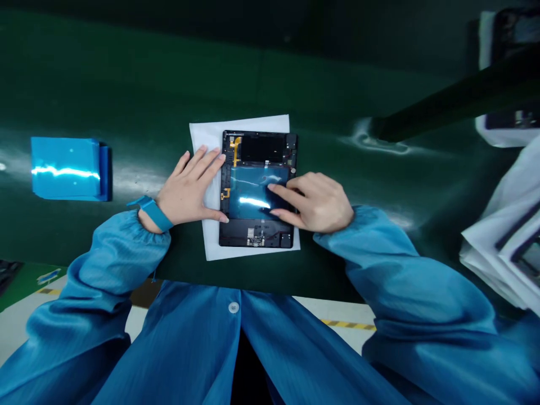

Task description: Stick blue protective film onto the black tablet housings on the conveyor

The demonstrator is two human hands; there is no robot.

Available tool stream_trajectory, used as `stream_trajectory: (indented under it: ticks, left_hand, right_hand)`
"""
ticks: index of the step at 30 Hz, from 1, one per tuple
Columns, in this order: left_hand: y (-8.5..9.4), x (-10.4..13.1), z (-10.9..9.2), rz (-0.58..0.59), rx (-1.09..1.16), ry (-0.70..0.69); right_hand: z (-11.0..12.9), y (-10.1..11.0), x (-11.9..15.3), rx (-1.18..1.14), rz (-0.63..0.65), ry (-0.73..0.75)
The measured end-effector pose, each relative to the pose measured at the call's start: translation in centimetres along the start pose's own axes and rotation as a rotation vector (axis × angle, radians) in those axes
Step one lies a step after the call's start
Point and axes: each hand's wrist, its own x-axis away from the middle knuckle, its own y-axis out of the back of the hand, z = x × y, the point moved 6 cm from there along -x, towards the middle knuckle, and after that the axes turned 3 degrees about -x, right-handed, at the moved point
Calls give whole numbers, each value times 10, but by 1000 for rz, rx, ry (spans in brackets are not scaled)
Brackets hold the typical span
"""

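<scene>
An opened tablet (276, 232) lies on a white sheet (253, 124) in front of me, its inner parts facing up. Across its middle is a shiny blue film (248, 191); orange flex cables run along the left side. My left hand (188, 185) is spread with fingers apart, its fingertips and thumb on the tablet's left edge. A blue band circles that wrist. From the right, my right hand (318, 202) reaches over the tablet, index finger and thumb apart with their tips on the film. The other fingers are curled under.
A stack of blue film sheets (65, 169) sits on the green table (147, 84) at left. A dark post (442, 104) rises at right. Beyond it are white sheets (502, 225) with dark device parts. The table's near edge runs in front of my body.
</scene>
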Motion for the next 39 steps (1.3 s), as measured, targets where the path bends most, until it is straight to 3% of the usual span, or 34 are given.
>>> stream_trajectory:
  ticks: [5,11,17,20,24,27,30,34,37,39]
  left_hand:
    - [0,-1,-1,3,2,9]
    - [-2,-2,-2,-17,16,-19]
    - [-3,-3,-2,-14,14,-13]
    - [-3,-3,-2,-19,7,-13]
    - [-6,-3,0,-18,9,-14]
    - [-2,-4,0,-4,0,-15]
    - [13,-8,-4,48,-37,-8]
    - [45,-29,-9,103,-106,86]
    - [60,-59,-6,-22,-119,192]
    - [59,-81,-1,-106,-105,236]
  right_hand:
    - [42,-3,-16,15,-30,19]
    - [75,-7,-14,-30,-84,203]
    - [47,-7,-16,40,-65,53]
    - [55,-5,-15,17,-99,83]
    - [68,-12,-14,-18,-50,164]
    - [43,-15,-20,26,-36,6]
    - [17,-16,-31,39,-40,-106]
    - [5,-16,-42,11,-30,-153]
    - [8,-16,-44,14,-26,-184]
    - [14,-17,-44,30,-16,-165]
